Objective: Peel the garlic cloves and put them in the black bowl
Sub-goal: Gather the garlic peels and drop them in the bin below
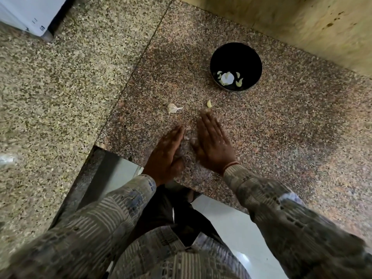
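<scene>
A black bowl (236, 66) stands on the granite counter (271, 127) and holds several peeled garlic cloves (239, 82). An unpeeled clove (173, 108) lies left of centre, and a peeled yellowish clove (209, 103) lies just beyond the fingertips of my right hand (213, 143). My left hand (168, 150) and my right hand lie flat with straight fingers, edges on the counter, angled toward each other. Between them sit bits of papery garlic skin (187, 135). Both hands look blurred.
The counter's front edge and a cut-out corner (96, 147) lie close to my left wrist. A wall (302, 21) rises behind the bowl. A white appliance (30, 15) stands at the far left on the lighter counter slab.
</scene>
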Tool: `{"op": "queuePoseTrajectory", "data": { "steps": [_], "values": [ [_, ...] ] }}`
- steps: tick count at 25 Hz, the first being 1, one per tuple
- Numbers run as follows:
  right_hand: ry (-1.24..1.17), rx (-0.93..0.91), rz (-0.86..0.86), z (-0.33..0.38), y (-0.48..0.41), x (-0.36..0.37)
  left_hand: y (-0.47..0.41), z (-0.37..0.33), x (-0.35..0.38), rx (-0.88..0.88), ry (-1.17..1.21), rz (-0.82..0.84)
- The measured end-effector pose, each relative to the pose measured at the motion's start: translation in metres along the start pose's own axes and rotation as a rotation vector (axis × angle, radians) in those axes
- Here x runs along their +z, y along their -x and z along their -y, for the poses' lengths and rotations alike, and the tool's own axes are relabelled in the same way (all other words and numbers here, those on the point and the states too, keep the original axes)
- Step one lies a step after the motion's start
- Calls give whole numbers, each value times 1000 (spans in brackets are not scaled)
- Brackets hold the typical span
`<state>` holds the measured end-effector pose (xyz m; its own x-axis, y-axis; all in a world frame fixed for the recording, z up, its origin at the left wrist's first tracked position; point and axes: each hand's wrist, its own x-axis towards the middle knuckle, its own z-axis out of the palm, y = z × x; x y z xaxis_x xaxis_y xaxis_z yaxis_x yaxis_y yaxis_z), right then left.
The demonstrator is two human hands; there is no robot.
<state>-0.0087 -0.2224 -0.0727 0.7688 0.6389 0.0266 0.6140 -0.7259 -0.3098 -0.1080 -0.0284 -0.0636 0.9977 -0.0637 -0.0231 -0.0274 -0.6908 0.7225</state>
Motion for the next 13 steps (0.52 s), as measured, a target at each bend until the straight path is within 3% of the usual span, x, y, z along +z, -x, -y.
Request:
{"op": "queuePoseTrajectory", "data": {
  "steps": [2,5,7,9,13],
  "values": [
    [9,-56,12,0,6,1,1,-1,-5,-47,19,-87],
    [3,-1,15,0,2,2,-8,10,-5,-164,-165,-291],
    [-6,0,11,4,0,1,-10,17,1,-226,-270,-275],
    [-17,-3,6,2,1,1,-10,15,9,-182,-303,-217],
    [-5,-12,-11,4,1,3,-5,15,8,121,-283,-55]
  ]
}}
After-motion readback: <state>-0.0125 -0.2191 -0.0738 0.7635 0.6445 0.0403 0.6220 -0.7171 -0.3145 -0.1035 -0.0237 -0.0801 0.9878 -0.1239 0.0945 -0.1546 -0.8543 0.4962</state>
